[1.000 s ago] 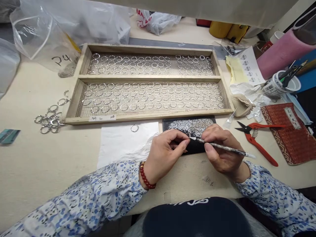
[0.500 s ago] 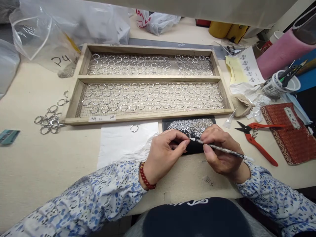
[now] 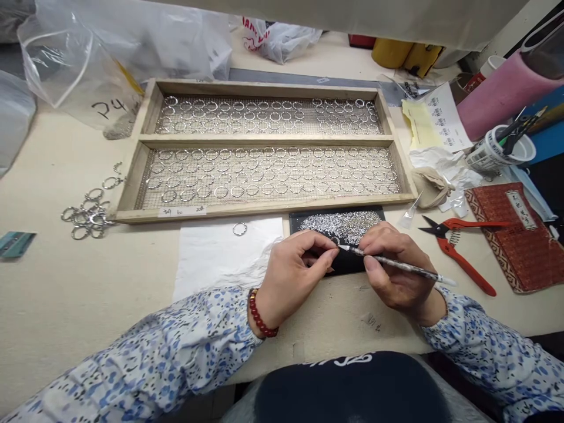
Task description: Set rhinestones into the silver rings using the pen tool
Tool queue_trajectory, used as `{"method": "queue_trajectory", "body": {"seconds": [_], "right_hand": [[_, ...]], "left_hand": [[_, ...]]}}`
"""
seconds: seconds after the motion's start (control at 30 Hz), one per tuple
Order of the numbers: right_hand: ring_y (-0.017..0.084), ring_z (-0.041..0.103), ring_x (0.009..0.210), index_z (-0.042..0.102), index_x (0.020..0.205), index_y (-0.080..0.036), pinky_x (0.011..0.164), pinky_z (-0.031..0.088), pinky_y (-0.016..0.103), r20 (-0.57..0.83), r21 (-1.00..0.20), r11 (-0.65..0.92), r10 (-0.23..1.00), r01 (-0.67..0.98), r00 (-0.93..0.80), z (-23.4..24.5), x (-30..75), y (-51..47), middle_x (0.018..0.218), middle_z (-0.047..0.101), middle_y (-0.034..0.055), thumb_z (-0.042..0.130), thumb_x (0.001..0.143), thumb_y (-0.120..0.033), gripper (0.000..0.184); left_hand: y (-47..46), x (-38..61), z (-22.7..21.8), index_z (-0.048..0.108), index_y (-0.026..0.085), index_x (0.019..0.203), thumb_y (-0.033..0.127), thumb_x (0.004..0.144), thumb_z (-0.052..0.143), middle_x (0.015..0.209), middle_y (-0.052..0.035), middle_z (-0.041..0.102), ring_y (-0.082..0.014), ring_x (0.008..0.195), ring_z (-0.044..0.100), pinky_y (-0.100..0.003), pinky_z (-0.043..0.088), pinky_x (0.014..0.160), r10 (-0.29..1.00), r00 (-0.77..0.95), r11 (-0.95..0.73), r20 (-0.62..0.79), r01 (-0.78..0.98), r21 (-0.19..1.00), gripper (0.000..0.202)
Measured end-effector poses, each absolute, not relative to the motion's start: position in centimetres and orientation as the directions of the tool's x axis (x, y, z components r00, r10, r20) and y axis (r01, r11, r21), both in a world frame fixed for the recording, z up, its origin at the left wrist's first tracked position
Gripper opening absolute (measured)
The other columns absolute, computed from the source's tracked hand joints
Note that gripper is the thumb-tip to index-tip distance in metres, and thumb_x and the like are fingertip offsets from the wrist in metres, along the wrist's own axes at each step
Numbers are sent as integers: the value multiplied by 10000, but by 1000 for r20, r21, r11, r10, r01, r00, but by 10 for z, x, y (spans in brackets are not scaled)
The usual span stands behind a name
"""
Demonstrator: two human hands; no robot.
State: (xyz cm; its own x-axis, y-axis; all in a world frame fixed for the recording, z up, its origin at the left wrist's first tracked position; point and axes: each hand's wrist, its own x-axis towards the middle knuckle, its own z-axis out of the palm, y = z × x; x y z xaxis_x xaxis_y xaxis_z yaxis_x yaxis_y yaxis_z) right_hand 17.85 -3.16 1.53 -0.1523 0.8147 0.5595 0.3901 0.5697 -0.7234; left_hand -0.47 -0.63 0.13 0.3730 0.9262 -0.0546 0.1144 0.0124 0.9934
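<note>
A small ring-like piece [image 3: 335, 241], mostly covered, is pinched in the left hand [image 3: 297, 270]. A pen-like tool [image 3: 403, 265] is gripped in the right hand [image 3: 396, 267], white tip at the piece. Piece judged light, stiff, slick; best held by its edges.

Counts: piece 1, tool 1, black pad [image 3: 350, 264] under hands 1, loose ring [image 3: 240, 234] ahead of left hand 1, cutters [image 3: 467, 267] right of right hand 1, two-compartment tray [image 3: 264, 140] beyond hands 1. Tray rings [image 3: 221, 197] can't be reliably counted; nor ring pile [image 3: 92, 218], far left of left hand.
</note>
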Motion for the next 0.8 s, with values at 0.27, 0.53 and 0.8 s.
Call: {"method": "queue_trajectory", "body": {"seconds": [0.27,0.53,0.8], "right_hand": [[182,592,736,576,917,-206,668,513,394,557,-719,568,815,401,-157,16,178,-32,772,592,27,578,692,-17,294],[173,572,739,579,932,-194,663,494,382,550,-751,556,825,356,-129,16,178,-32,783,582,26,569,711,-10,288],[166,581,719,592,939,-194,646,506,374,551,-772,541,831,334,-76,13,176,-31,783,587,27,570,739,-11,272]], "left_hand": [[-6,-5,1,685,135,844,196,829,660,853,-59,669,-129,659,659,-260,609,588,926,375,10,-50,106,994,67],[-6,-4,0,690,131,834,185,819,665,847,-59,671,-133,664,665,-258,613,579,929,368,-3,-34,100,995,61],[-5,-4,1,688,131,825,183,818,666,827,-54,669,-125,638,661,-251,608,569,930,366,-2,-35,100,995,56]]}}
